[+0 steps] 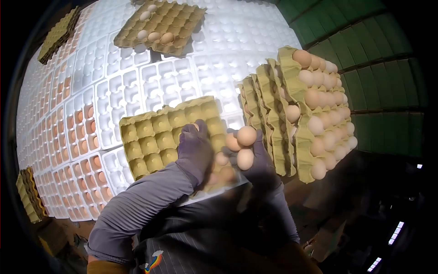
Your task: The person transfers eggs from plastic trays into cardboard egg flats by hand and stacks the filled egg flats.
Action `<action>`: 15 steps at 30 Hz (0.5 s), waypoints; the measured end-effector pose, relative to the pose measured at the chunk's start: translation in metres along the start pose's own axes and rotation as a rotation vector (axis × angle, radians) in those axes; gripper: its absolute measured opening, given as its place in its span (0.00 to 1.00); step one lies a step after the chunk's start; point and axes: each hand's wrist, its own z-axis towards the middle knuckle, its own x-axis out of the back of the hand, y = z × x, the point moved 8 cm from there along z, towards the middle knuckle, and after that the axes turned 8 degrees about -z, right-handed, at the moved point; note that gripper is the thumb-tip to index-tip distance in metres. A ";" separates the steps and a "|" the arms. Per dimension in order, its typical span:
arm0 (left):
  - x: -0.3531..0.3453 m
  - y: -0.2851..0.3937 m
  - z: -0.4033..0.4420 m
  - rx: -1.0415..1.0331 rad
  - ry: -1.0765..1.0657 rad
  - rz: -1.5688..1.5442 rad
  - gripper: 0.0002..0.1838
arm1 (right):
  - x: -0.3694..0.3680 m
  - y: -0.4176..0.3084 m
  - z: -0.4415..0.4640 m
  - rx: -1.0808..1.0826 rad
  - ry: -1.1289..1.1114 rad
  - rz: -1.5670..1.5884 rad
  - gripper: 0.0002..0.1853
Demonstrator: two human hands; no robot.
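Two grey sleeves (153,194) reach forward, left hand (195,150) curled round one egg (196,127), right hand (258,164) cupping three eggs (247,135).

White trays (109,116); olive-yellow pulp tray (148,147); cream to orange-brown eggs (247,135); purple-grey gloves (194,153); greyish-lavender sleeves (148,194); black, pale-pinstriped garment (182,242) with multicoloured rainbow (156,261).

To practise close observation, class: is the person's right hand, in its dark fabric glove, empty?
No, the dark-gloved right hand holds several smooth, light-brown eggs.
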 end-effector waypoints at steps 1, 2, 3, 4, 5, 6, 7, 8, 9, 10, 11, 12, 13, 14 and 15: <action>0.006 -0.001 0.001 0.002 -0.103 -0.002 0.23 | -0.006 -0.006 -0.006 -0.002 0.003 0.039 0.38; 0.011 -0.003 0.001 -0.018 -0.090 -0.124 0.23 | -0.010 -0.014 -0.012 0.001 -0.009 -0.021 0.40; 0.013 -0.011 -0.002 -0.036 -0.079 -0.243 0.23 | -0.012 -0.014 -0.016 0.013 -0.002 0.040 0.40; 0.015 -0.023 -0.006 -0.051 -0.066 -0.358 0.24 | -0.014 -0.014 -0.021 0.027 0.005 0.101 0.40; 0.027 -0.037 -0.018 -0.101 0.087 -0.517 0.23 | -0.015 -0.015 -0.023 0.045 -0.035 0.113 0.41; 0.034 -0.055 -0.027 -0.144 0.154 -0.924 0.29 | -0.020 -0.015 -0.024 0.062 -0.082 0.130 0.42; 0.018 -0.069 -0.033 0.004 -0.087 -1.478 0.30 | -0.019 -0.008 -0.019 0.063 -0.083 0.157 0.41; 0.005 -0.080 -0.047 0.186 -0.330 -2.016 0.32 | -0.028 -0.006 -0.023 0.049 -0.138 0.299 0.40; 0.003 -0.093 -0.063 0.211 -0.259 -2.230 0.35 | -0.038 -0.011 -0.021 0.037 -0.120 0.234 0.36; -0.003 -0.102 -0.076 0.220 -0.161 -2.443 0.39 | -0.048 -0.015 -0.015 0.031 -0.109 0.164 0.31; -0.006 -0.116 -0.085 0.243 -0.071 -2.450 0.43 | -0.054 -0.004 -0.001 0.024 -0.158 0.086 0.29; -0.010 -0.134 -0.092 0.202 0.032 -2.338 0.43 | -0.059 0.011 0.012 0.019 -0.200 0.006 0.26; -0.012 -0.150 -0.100 0.174 0.132 -2.219 0.44 | -0.073 0.006 0.017 0.112 -0.178 -0.202 0.26; -0.019 -0.164 -0.111 0.213 0.084 -2.346 0.43 | -0.091 0.005 0.019 0.071 -0.181 -0.195 0.27; -0.024 -0.177 -0.122 0.261 0.038 -2.474 0.43 | -0.114 -0.001 0.021 0.029 -0.185 -0.188 0.28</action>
